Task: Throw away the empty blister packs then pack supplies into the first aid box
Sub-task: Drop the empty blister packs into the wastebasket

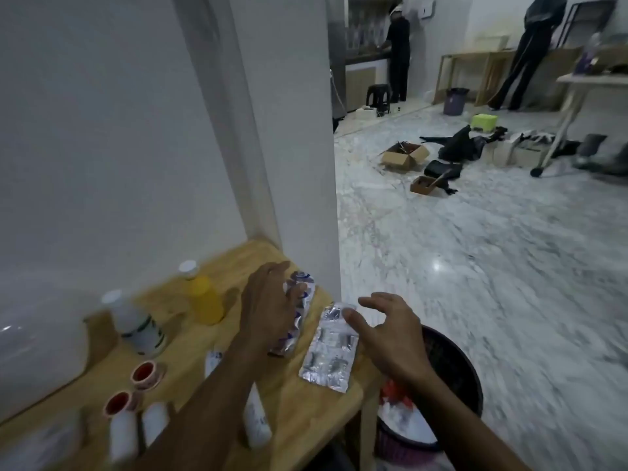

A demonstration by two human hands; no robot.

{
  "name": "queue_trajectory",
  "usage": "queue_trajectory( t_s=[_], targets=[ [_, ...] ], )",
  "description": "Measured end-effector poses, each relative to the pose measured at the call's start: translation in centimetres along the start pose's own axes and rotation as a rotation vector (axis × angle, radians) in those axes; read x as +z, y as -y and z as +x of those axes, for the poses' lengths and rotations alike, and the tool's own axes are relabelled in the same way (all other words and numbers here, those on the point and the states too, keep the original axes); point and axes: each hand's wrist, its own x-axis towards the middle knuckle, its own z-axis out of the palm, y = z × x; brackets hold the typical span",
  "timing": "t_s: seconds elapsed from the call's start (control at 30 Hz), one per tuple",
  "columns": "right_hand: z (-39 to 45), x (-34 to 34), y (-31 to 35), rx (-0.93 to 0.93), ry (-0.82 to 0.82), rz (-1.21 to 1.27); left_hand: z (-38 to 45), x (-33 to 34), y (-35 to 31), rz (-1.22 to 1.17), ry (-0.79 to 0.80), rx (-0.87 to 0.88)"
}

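A silver blister pack [331, 351] lies flat near the right edge of the wooden table [306, 413]. My right hand [390, 338] hovers over its far end with fingers spread, the thumb touching the foil. My left hand [268, 311] lies over a second blister pack with blue print [299, 321], its fingers curled around the top end. A dark waste bin [452, 379] stands on the floor just right of the table, with white and red scraps inside.
On the table stand a yellow bottle [204, 297], a white bottle with green label [136, 328], two tape rolls [146, 373], white gauze rolls [136, 426] and a white tube [255, 416]. A white wall corner [306, 164] rises behind. Boxes, bags and two people are far across the marble floor.
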Motion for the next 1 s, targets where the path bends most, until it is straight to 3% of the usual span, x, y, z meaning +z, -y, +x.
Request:
queue_trajectory(
  t_s=[0.3,0.63,1.0],
  targets=[
    [0.8,1.3,-1.4,-0.002,-0.029,0.054,1.2,1.4,0.7,0.094,-0.068,0.004],
    [0.7,-0.7,-0.9,0.05,-0.112,0.242,0.8,0.9,-1.6,-0.008,-0.115,0.005],
    [3.9,-11.7,-4.7,-0.025,-0.459,0.179,1.2,5.1,-11.6,-0.272,-0.164,0.202]
  ],
)
